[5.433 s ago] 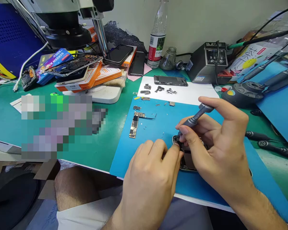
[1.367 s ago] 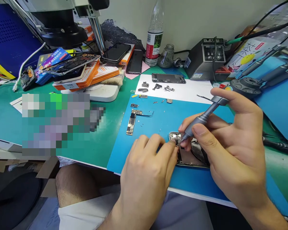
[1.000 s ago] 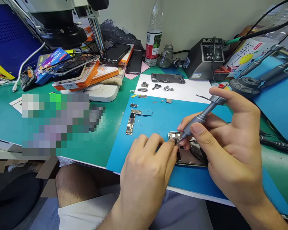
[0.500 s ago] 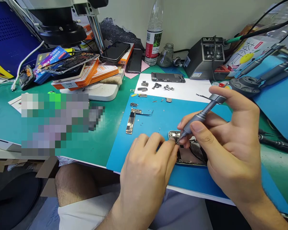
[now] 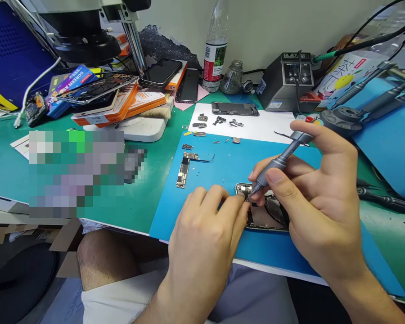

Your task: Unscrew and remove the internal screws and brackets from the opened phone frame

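An opened phone [image 5: 262, 218] lies on the blue mat [image 5: 170, 218], its inner parts bare. My left hand [image 5: 205, 231] covers its left end, fingers bent and pressed against it; the fingertips are partly hidden. Between thumb and fingers my right hand [image 5: 320, 207] grips a grey precision screwdriver [image 5: 272, 170], the forefinger resting on its top cap. The tool leans with its tip down in the phone, beside my left fingertips; the exact spot under the tip is hidden. Left of the phone lies an L-shaped logic board [image 5: 182, 173] with a thin flex cable.
Small phone parts [image 5: 219, 120] and a dark phone panel [image 5: 235, 109] rest on white paper. Behind stand a water bottle [image 5: 215, 63], a glass jar [image 5: 232, 77] and a grey box device [image 5: 286, 81]. A microscope [image 5: 84, 40] overhangs stacked boxes at left; a tool holder [image 5: 340, 119] is right.
The whole view has shifted slightly. Both hands keep their hold, and the screwdriver's tip stays in the phone at nearly the same tilt.
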`<state>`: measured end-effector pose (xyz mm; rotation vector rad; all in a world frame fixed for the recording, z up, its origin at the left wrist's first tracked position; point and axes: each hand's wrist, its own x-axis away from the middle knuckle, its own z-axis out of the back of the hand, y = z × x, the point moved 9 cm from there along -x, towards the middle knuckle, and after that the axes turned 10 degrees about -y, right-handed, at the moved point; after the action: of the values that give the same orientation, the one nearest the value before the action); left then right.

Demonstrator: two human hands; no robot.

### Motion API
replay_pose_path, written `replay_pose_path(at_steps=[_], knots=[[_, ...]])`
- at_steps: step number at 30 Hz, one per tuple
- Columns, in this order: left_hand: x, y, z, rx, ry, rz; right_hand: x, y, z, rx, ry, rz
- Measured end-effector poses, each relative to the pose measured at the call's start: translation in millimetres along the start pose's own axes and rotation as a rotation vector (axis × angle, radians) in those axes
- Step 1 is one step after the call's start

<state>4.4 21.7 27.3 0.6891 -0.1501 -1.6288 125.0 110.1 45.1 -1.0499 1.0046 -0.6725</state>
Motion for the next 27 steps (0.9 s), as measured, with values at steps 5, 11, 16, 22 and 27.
replay_pose_path(at_steps=[5,11,16,22,27], knots=[[0.8,0.9,0.1,-0.002,-0.02,-0.001,0.0,-1.9,-1.7,-0.008,-0.017,0.015],[0.5,2.2,0.5,-0.017,-0.009,-0.013,-1.3,-2.1,-1.6,-0.002,-0.007,0.005],[-0.1,1.6,0.2,-0.011,-0.019,-0.008,-0.8,-3.6,-0.9,0.005,-0.003,0.004],[-0.2,1.2,0.4,-0.007,-0.019,-0.013,-0.7,-5.5,-2.3,-0.004,-0.02,0.035],[0.4,0.3,-0.1,-0.006,-0.017,-0.005,-0.7,-2.9,-1.3,-0.002,-0.009,0.02]])
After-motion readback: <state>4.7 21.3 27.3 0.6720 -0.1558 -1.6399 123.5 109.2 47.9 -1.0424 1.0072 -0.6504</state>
